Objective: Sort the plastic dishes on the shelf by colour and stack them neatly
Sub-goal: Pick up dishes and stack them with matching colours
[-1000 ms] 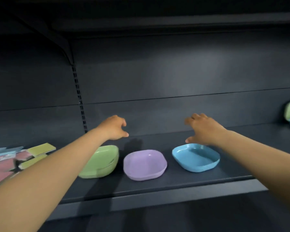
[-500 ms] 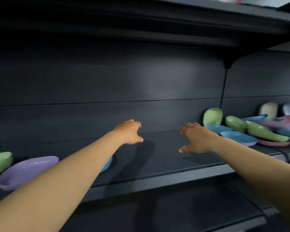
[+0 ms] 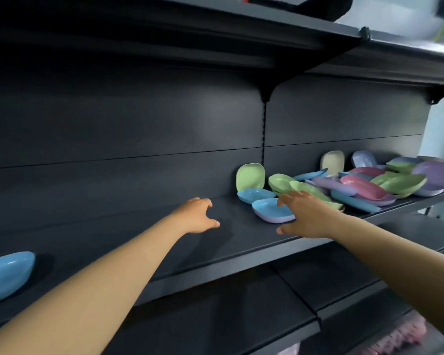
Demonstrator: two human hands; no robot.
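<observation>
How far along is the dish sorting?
Early. Done: one blue dish lies apart at the far left of the shelf. In hand: nothing; the right hand reaches over a blue dish on a purple one, and the left hand hovers open. Left: the mixed pile of green, pink, blue and purple dishes on the right, unsorted.

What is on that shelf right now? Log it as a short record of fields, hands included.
left hand: fingers loosely spread, holds nothing, over bare shelf
right hand: fingers spread, at the near blue dish, holds nothing
near blue dish: flat, nested in a purple one
green dish: propped upright against the back panel
mixed pile: green, pink, blue, purple dishes, unsorted
lone blue dish: far left
shelf: dark metal
</observation>
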